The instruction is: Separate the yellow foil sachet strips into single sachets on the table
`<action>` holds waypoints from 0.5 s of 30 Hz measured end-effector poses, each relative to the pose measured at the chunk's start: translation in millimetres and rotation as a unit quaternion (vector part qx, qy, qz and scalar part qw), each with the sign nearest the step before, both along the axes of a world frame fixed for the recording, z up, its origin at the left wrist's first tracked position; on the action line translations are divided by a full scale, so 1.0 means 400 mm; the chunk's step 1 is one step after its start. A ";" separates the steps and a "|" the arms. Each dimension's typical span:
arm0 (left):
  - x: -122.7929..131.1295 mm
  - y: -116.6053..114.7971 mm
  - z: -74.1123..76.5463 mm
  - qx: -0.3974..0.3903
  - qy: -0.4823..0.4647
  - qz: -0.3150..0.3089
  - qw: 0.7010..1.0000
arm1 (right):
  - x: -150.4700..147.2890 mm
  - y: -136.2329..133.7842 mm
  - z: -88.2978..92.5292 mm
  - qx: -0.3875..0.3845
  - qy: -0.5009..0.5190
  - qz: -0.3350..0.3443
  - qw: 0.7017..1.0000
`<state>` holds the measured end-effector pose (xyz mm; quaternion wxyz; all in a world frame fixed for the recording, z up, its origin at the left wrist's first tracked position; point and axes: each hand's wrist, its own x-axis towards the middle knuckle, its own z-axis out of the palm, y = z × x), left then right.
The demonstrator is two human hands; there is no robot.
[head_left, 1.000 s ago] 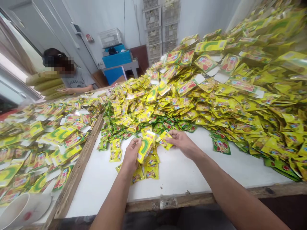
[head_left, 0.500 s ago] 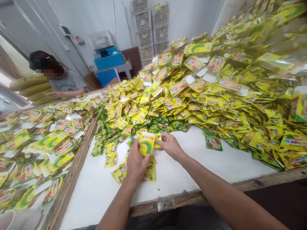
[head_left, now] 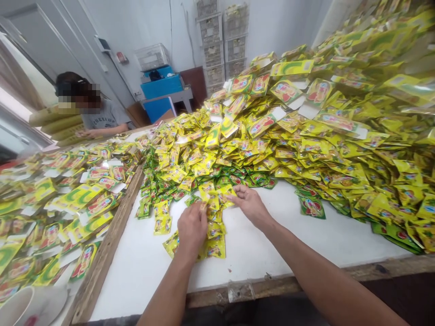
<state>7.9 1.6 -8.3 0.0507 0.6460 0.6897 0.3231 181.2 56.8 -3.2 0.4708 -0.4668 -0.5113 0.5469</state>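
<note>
My right hand is closed, its thumb and fingertips pinching the edge of a yellow sachet above the white tabletop. Just left of it, my left hand is turned with its back toward me and its fingers curled in. Whatever it grips is hidden behind the fingers. More yellow sachets lie under and beside this hand, some in joined strips. A short strip of yellow sachets rests farther left, by a cluster of green sachets.
A large heap of yellow sachets and cartons rises at the back and right. Beyond a wooden divider, filled cartons cover the left side, with a white cup in the near corner. Another person sits at the far left.
The small yellow carton in my left hand no longer shows, and that hand has turned over with its fingers curled. My right hand stays at the yellow sachet. The view has shifted slightly.
</note>
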 end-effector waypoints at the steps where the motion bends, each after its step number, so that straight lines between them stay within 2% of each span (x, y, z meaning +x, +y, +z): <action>1: -0.007 -0.001 0.003 0.004 -0.034 0.028 0.999 | 0.004 0.007 0.000 0.002 0.009 -0.025 1.000; 3: -0.016 -0.002 0.009 -0.003 -0.133 0.059 0.989 | 0.006 0.019 0.003 0.008 0.033 -0.058 0.998; 4: -0.018 -0.001 0.011 -0.013 -0.198 0.053 0.979 | 0.003 0.023 0.004 0.013 0.044 -0.064 0.997; 7: -0.011 0.004 0.015 -0.053 -0.404 -0.013 0.913 | -0.008 0.031 0.008 0.035 0.044 -0.042 0.998; 9: -0.006 0.008 0.017 -0.079 -0.492 -0.032 0.866 | -0.008 0.033 0.010 0.050 0.011 0.005 0.999; 12: -0.006 0.011 0.017 -0.126 -0.542 -0.025 0.831 | 0.009 0.032 0.014 0.062 -0.046 0.074 0.994; 15: -0.018 0.012 0.010 -0.152 -0.546 -0.039 0.823 | 0.030 0.031 0.019 0.054 -0.057 0.109 0.991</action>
